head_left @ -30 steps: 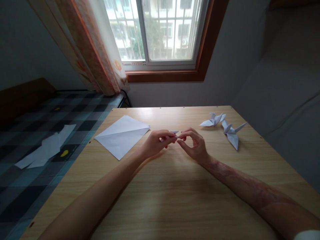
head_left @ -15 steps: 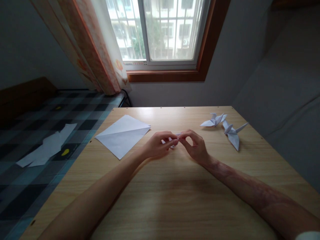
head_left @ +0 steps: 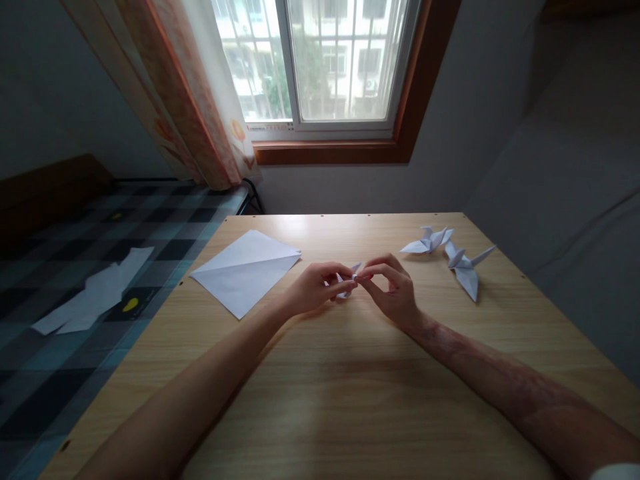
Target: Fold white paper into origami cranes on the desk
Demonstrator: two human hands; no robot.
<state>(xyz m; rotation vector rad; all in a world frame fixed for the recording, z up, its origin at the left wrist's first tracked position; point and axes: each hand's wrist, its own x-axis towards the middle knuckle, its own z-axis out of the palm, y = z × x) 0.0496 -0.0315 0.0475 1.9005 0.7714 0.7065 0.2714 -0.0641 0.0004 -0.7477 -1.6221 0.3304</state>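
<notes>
My left hand (head_left: 314, 290) and my right hand (head_left: 393, 288) meet over the middle of the wooden table (head_left: 325, 400), fingertips pinched together on a small folded white paper piece (head_left: 350, 277). Only a corner of the piece shows between the fingers; the rest is hidden by them. A flat white paper sheet (head_left: 245, 270) with a diagonal crease lies to the left of my left hand. Two finished white paper cranes (head_left: 430, 240) (head_left: 465, 267) sit at the far right of the table.
A bed with a dark checked cover (head_left: 75, 280) stands left of the table, with loose white paper scraps (head_left: 95, 293) on it. A window (head_left: 325, 67) and a patterned curtain (head_left: 190, 100) are behind the table. A grey wall lies to the right.
Both hands stayed in place over the table's middle. The fingers shifted slightly on the small paper piece, and its tip now points up between them.
</notes>
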